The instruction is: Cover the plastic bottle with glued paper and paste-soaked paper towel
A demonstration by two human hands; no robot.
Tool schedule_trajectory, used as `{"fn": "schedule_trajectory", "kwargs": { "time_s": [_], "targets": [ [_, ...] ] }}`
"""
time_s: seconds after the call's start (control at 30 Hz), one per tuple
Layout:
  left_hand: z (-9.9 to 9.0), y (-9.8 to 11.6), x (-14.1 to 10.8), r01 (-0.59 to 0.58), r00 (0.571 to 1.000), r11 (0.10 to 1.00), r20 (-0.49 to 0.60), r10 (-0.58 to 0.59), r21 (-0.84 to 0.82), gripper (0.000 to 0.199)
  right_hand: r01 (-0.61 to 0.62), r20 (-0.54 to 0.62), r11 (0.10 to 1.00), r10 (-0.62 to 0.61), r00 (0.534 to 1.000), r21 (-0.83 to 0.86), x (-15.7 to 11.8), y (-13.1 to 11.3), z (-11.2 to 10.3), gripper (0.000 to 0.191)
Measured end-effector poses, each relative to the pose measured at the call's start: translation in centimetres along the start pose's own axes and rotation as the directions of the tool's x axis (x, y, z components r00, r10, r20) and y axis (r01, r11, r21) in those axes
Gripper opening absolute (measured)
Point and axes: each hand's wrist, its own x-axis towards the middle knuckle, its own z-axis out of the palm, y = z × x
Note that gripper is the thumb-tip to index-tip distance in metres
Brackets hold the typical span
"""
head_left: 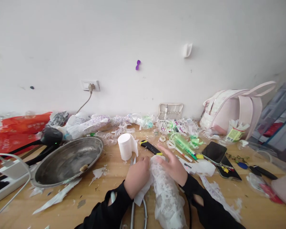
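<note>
A plastic bottle-like form (pixel 169 202), covered in wet, wrinkled white paper, lies lengthwise in front of me. My left hand (pixel 138 176) is closed at its left side, with a piece of white paper (pixel 143 193) coming out from beneath the fingers. My right hand (pixel 173 165) has its fingers stretched out, the thumb side touching the top end of the papered form. Just beyond the hands lie a black and yellow utility knife (pixel 150 147) and a white tissue roll (pixel 125 147), which stands upright with a loose end hanging.
An oval metal basin (pixel 44 184) sits to the left, near a white power strip (pixel 2 186). Plastic scraps and green bottles (pixel 182 143) line the wall side. To the right are a phone (pixel 214 152), a pink backpack (pixel 226 109) and a cup of white strips (pixel 235 132).
</note>
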Motion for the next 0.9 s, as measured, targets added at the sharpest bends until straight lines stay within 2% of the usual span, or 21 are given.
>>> {"fn": "schedule_trajectory", "kwargs": {
  "time_s": [0.2, 0.33, 0.47, 0.67, 0.9],
  "targets": [
    [-0.9, -0.4, -0.2, 0.012, 0.998, 0.997, 0.058, -0.017, 0.08, 0.023, -0.077, 0.102, 0.997, 0.08, 0.992, -0.028, 0.1, 0.8, 1.9, 0.061],
    [-1.1, -0.3, -0.3, 0.011, 0.998, 0.994, 0.054, -0.017, 0.105, 0.023, -0.094, 0.096, 0.996, 0.093, 0.991, 0.002, 0.0, 1.3, 1.9, 0.06],
    [-1.0, -0.5, -0.2, -0.005, 1.0, 0.996, 0.017, 0.004, 0.085, 0.025, -0.123, 0.068, 0.992, 0.121, 0.99, 0.027, 0.1, 1.5, 1.8, 0.049],
    [-0.7, -0.9, 0.3, -0.056, 0.997, 0.998, -0.053, 0.056, 0.002, 0.024, -0.171, 0.088, 0.983, 0.164, 0.982, 0.069, 0.2, 1.1, 1.6, 0.05],
    [-0.8, -0.8, 0.3, -0.094, 0.991, 0.992, -0.108, 0.084, -0.087, 0.022, -0.258, 0.105, 0.955, 0.244, 0.964, 0.15, 0.0, 0.4, 1.0, 0.064]
  ]
}}
